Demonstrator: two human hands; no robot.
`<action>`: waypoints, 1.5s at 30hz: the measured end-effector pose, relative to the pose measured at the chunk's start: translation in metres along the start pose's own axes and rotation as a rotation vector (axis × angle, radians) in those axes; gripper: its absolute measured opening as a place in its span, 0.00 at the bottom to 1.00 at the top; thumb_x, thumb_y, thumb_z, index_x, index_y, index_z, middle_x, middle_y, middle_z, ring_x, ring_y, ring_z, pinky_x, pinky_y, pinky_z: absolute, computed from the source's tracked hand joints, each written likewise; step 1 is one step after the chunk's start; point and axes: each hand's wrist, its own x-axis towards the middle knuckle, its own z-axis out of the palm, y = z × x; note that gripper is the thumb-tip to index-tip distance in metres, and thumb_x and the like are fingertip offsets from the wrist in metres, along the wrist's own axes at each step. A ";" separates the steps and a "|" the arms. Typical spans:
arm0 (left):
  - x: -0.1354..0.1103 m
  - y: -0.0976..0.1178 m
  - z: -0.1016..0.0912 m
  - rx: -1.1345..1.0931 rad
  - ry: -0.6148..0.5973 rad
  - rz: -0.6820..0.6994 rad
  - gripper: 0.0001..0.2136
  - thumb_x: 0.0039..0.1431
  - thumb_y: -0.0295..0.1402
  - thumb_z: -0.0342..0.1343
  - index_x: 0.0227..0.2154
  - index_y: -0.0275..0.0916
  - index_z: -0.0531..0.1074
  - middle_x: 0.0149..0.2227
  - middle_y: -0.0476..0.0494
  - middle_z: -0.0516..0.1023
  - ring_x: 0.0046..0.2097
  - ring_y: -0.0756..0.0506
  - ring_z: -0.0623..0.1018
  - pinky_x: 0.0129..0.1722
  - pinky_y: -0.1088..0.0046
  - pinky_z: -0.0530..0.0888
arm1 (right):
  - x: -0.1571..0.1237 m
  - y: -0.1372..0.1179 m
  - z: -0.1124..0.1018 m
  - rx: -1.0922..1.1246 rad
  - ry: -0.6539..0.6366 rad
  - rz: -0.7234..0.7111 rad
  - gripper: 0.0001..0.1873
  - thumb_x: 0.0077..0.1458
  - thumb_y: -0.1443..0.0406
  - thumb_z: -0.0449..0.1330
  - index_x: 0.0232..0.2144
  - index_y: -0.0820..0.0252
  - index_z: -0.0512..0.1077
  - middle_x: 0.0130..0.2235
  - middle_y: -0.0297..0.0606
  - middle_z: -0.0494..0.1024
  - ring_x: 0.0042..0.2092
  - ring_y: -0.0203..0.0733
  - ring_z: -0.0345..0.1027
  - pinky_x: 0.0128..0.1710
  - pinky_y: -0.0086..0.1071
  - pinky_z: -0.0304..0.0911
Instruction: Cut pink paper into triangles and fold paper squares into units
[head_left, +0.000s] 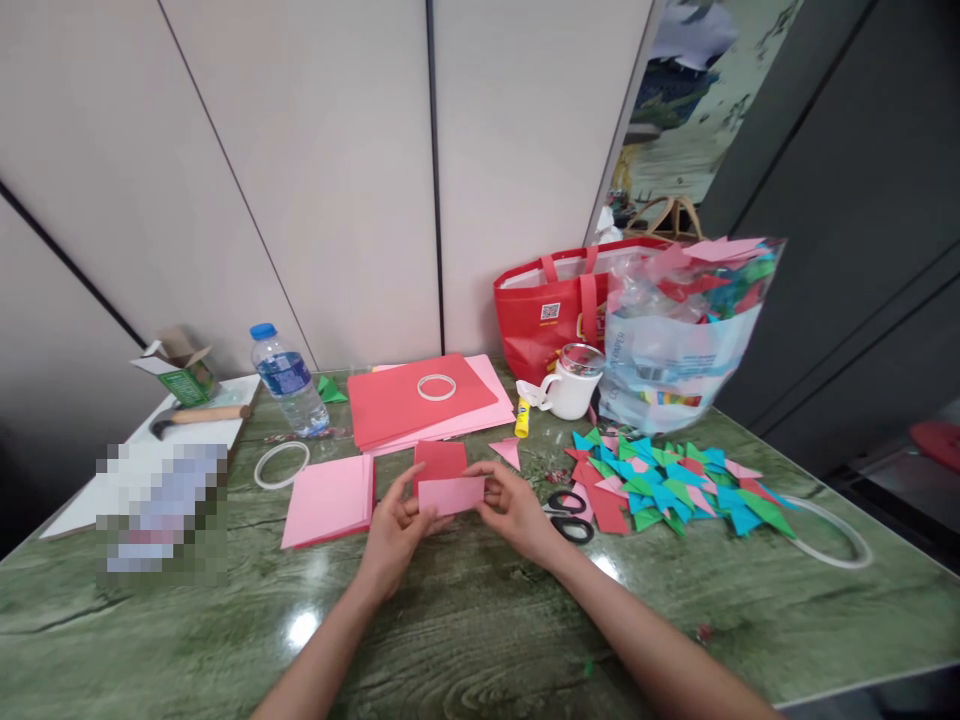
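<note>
Both hands hold a folded pink paper (451, 494) just above the green marble table (465, 620). My left hand (397, 530) pinches its left end and my right hand (516, 508) pinches its right end, fingers closed on it. A red paper square (439, 459) lies right behind the hands. A stack of small pink sheets (330, 498) lies to the left. A pile of folded green, blue and pink paper triangles (675, 485) lies to the right.
Black scissors (568, 512) lie beside my right hand. Behind are large red and pink sheets (420, 398) with a white ring, a glue stick (522, 417), a white mug (571, 384), a water bottle (289, 380), a red bag (555, 310) and a clear plastic bag (679, 335).
</note>
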 end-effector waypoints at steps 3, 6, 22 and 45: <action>0.002 0.001 -0.003 0.042 0.050 0.042 0.34 0.46 0.34 0.60 0.55 0.35 0.52 0.37 0.40 0.79 0.41 0.43 0.78 0.45 0.62 0.72 | 0.002 -0.002 -0.001 0.018 0.107 -0.001 0.18 0.46 0.71 0.54 0.42 0.56 0.64 0.41 0.37 0.70 0.38 0.36 0.69 0.38 0.31 0.67; 0.003 0.003 -0.006 0.119 0.075 0.074 0.31 0.46 0.36 0.60 0.52 0.34 0.56 0.34 0.41 0.80 0.38 0.43 0.79 0.42 0.65 0.74 | 0.003 -0.007 -0.002 0.053 0.180 0.043 0.08 0.53 0.64 0.53 0.36 0.58 0.67 0.35 0.37 0.71 0.36 0.37 0.69 0.37 0.32 0.67; -0.001 0.007 -0.002 0.293 0.094 0.130 0.24 0.46 0.37 0.59 0.46 0.36 0.62 0.30 0.46 0.77 0.33 0.46 0.77 0.37 0.67 0.73 | -0.007 -0.013 0.013 0.055 -0.072 0.149 0.13 0.49 0.61 0.60 0.38 0.58 0.66 0.38 0.38 0.76 0.40 0.40 0.71 0.40 0.34 0.65; -0.005 0.003 -0.001 0.629 0.072 0.328 0.31 0.50 0.34 0.56 0.58 0.44 0.54 0.63 0.42 0.51 0.63 0.43 0.48 0.60 0.63 0.48 | -0.007 -0.007 0.017 0.045 0.150 0.090 0.13 0.50 0.64 0.57 0.38 0.57 0.59 0.34 0.36 0.73 0.33 0.37 0.71 0.32 0.30 0.66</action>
